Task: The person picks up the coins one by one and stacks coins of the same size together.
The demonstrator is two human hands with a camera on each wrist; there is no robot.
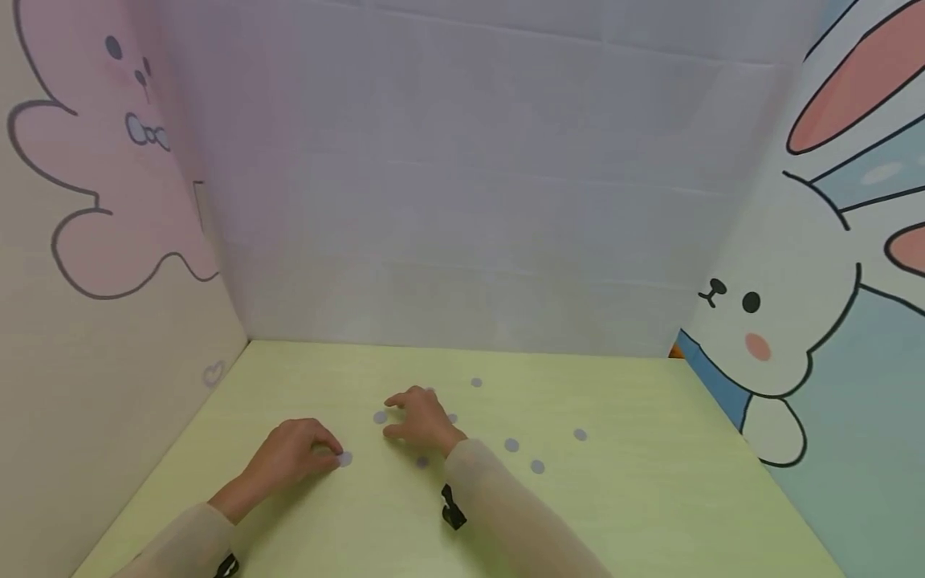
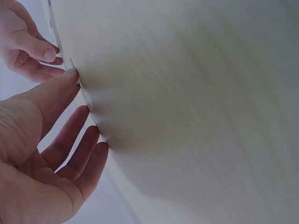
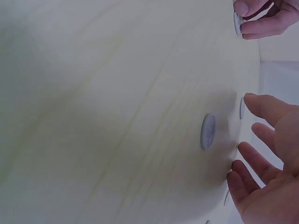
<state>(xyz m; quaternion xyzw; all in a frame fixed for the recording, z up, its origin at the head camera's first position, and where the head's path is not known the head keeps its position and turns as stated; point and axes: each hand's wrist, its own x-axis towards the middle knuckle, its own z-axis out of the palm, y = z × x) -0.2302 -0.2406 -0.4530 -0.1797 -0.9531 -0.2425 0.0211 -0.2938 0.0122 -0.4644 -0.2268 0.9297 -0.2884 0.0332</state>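
Observation:
My left hand (image 1: 289,452) pinches a small flat grey disc (image 1: 346,458) between thumb and index finger, down at the table surface. In the left wrist view the other fingers (image 2: 70,135) are loosely bent, with the tips at the table. To the right, my right hand (image 1: 421,421) hovers low with fingers spread and nothing held. Its thumb is close beside another grey disc (image 1: 380,417); whether they touch I cannot tell. Under that hand, on the side toward me, lies one more disc (image 3: 208,131). Some discs are partly hidden behind the right hand.
More grey discs lie scattered on the pale green table (image 1: 650,498), such as a far disc (image 1: 476,383) and a right-hand disc (image 1: 580,434). A white back wall (image 1: 462,201) and side panels with a pink cartoon figure (image 1: 123,160) and a rabbit (image 1: 788,297) enclose it.

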